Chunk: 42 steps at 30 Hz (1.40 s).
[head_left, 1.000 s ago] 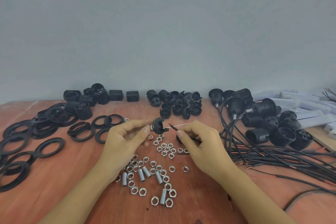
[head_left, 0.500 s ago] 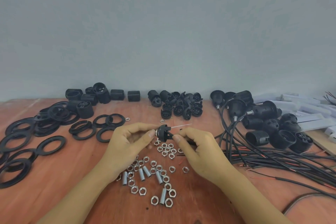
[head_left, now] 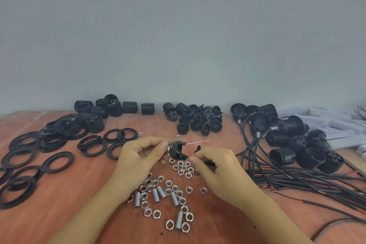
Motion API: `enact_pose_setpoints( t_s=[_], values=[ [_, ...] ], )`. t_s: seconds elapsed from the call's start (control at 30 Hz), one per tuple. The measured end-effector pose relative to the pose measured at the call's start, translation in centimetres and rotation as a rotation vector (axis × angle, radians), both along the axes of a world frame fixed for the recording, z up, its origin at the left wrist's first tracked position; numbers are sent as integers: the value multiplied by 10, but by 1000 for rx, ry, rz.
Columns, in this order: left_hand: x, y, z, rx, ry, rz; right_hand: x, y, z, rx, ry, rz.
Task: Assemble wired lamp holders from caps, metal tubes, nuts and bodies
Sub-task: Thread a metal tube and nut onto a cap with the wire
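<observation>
While my left hand (head_left: 136, 160) pinches the black cap (head_left: 176, 149) at its left end between thumb and forefinger, my right hand (head_left: 215, 170) curls round a black cable (head_left: 208, 163), thumb tip at the cap's lower rim. The cap hangs between both hands, above the table (head_left: 83, 194). A thin pale wire (head_left: 198, 142) pokes out to its right. Just below lie loose nuts (head_left: 183, 167), and nearer me the metal tubes (head_left: 156, 195).

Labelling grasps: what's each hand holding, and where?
Left hand pinches the black cap by its left end; right hand pinches the wire just beside the cap.
</observation>
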<state>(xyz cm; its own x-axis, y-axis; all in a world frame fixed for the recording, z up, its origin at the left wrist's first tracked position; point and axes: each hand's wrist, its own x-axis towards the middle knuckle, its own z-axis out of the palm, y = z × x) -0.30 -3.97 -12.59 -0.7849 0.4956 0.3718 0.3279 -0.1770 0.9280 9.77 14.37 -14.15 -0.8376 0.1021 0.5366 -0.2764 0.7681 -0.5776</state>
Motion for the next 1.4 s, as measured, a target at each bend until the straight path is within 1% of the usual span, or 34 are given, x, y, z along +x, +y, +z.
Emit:
enact_pose_setpoints(
  t_s=[0.33,0.43,0.53,0.63,0.73,0.8,0.87,0.97,1.0,1.1,1.17,1.23,1.3,1.4],
  values=[
    [-1,-3,1,-85,165,18,3,-2,3,-21,-33,9],
    [-1,-1,-2,-117,143,36,5,-2,4,42,-16,15],
    [2,1,-7,-140,133,-28,6,-3,5,73,-18,19],
    [4,2,-7,-93,83,-80,6,-3,6,22,-49,38],
    [3,2,-4,-36,72,-57,8,0,9,-75,-107,32],
    [0,0,-2,-7,48,-40,9,4,10,19,-134,-33],
    [0,-2,-2,-56,71,-56,10,6,10,91,-134,-46],
    [3,-2,-4,-190,213,-120,10,0,9,151,-147,31],
    [3,-2,-4,-215,303,-116,10,-2,8,170,-159,48],
    [-2,-5,-1,-204,655,-17,11,-2,11,112,-152,6],
    [-7,-9,1,-164,786,66,11,3,15,91,-120,-57],
    [-10,-13,3,-169,891,139,11,11,15,78,-135,-134],
    [-14,-17,4,-216,1008,198,11,18,13,63,-182,-171],
    [-10,-16,9,-337,1208,235,9,11,14,127,-234,-118]
  ],
)
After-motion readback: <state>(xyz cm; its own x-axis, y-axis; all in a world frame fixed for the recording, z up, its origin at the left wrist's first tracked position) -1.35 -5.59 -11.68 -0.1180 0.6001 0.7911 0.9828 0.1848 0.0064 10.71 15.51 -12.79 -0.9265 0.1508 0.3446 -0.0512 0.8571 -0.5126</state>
